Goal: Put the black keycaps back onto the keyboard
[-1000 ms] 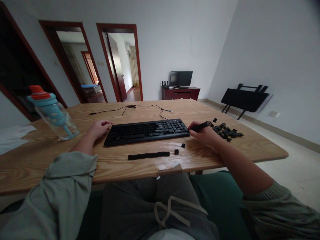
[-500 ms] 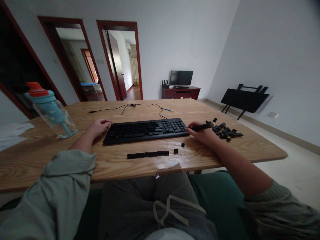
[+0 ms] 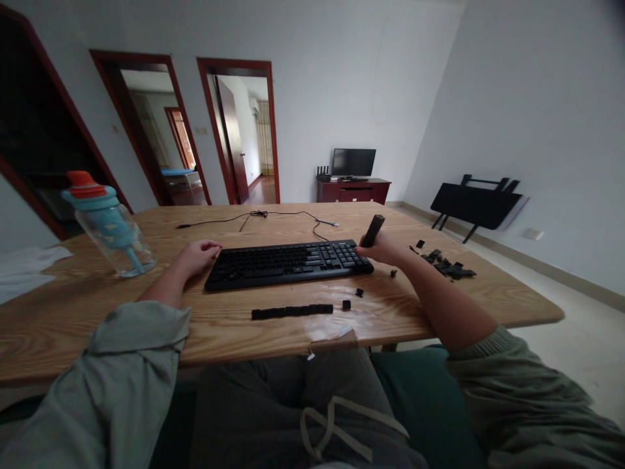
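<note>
A black computer keyboard [image 3: 288, 264] lies on the wooden table in front of me, with keys gone from some spots. At its far left end, my left hand [image 3: 199, 255] is closed, thumb and fingers gripping the upper left corner. My right hand [image 3: 383, 249] is wrapped round a thick black stick-like tool [image 3: 374, 230], held tilted upward over the keyboard's right end; its lower tip is hidden. Nearer to me runs a row of black keycaps [image 3: 293, 311]. Single keycaps lie beside it, including one keycap [image 3: 346, 305] at the row's right end.
Loose black keycaps [image 3: 449, 266] are heaped right of my right forearm. A black cable [image 3: 258, 213] curls behind the keyboard. A bottle with a red lid [image 3: 112, 228] stands at the left, near white tissue [image 3: 29, 270]. The table edge [image 3: 273, 358] runs close to my lap.
My right hand has turned the tool from lying sideways to pointing up and moved slightly left. A small piece now shows near the keyboard's right end. The left hand stays at its corner.
</note>
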A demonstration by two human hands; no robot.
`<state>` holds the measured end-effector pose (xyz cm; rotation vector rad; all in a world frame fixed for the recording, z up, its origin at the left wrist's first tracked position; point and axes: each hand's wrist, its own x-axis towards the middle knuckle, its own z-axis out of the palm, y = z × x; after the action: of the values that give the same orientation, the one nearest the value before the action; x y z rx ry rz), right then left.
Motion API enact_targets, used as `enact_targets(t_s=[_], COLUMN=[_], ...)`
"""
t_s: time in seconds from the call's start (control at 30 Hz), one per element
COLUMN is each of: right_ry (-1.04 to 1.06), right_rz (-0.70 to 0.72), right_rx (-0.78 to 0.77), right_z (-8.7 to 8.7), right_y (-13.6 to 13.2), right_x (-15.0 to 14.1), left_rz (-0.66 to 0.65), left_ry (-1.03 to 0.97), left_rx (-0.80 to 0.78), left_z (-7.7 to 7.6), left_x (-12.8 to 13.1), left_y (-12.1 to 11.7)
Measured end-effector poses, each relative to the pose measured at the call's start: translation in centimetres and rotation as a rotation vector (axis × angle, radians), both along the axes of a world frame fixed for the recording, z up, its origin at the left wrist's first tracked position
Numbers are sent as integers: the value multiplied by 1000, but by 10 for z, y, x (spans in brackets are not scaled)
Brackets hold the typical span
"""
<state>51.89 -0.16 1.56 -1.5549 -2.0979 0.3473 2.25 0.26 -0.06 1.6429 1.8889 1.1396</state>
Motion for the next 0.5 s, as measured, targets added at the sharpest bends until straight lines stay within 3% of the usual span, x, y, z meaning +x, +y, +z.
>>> enact_targets(t_s=[0.13,0.33,0.5], right_ry=[-7,73,268], right_rz=[4,50,104], right_rx=[42,-47,-195], right_z=[-15,-19,-21], right_y=[-4,-2,-1], right_x=[4,2,9], left_rz=[-9,31,22], left_ry=[43,17,70], left_rx=[8,-49,-11], left_z=[-3,-7,-3], left_x=[-5,-9,-5], left_y=[5,9,5])
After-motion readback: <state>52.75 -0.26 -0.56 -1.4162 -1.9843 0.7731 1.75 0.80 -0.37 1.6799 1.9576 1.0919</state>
